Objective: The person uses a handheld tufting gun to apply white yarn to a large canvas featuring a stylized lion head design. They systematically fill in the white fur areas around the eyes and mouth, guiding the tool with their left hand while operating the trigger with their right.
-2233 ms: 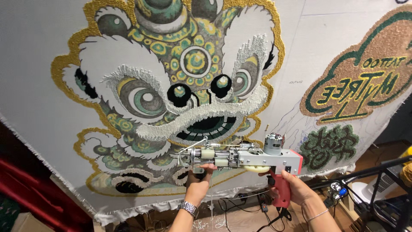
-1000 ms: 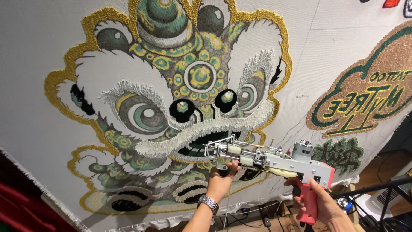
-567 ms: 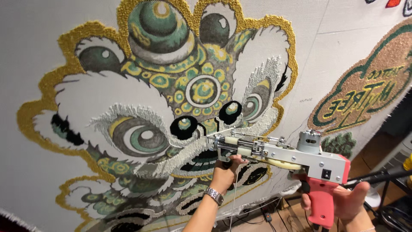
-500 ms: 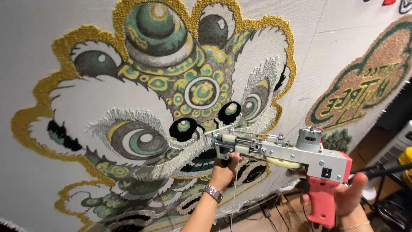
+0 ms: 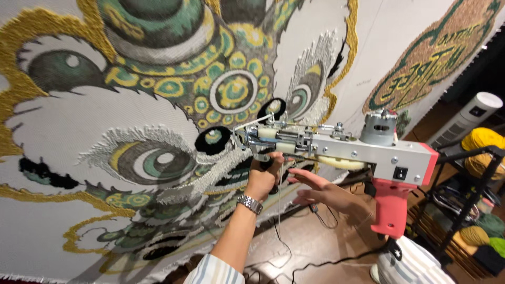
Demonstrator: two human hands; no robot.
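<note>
While the left hand [image 5: 261,178] grips the tufting gun [image 5: 342,152] by its front handle, the right hand [image 5: 329,193] hovers open-fingered — seemingly off the pink grip [image 5: 389,208] — before the tufted rug [image 5: 158,131].

One tufting gun [image 5: 347,150], two hands, and one wristwatch [image 5: 249,203]. Two tufted rugs hang: one lion face [image 5: 158,105] and one smaller oval piece [image 5: 431,58] at two o'clock. One white tower fan [image 5: 465,118] stands at three o'clock.

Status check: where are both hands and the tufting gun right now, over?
Left hand gripping tufting gun front handle. Right hand open, off the pink grip. Gun tip at the lion rug. Yarn strand hanging beneath; nothing blocking.
</note>
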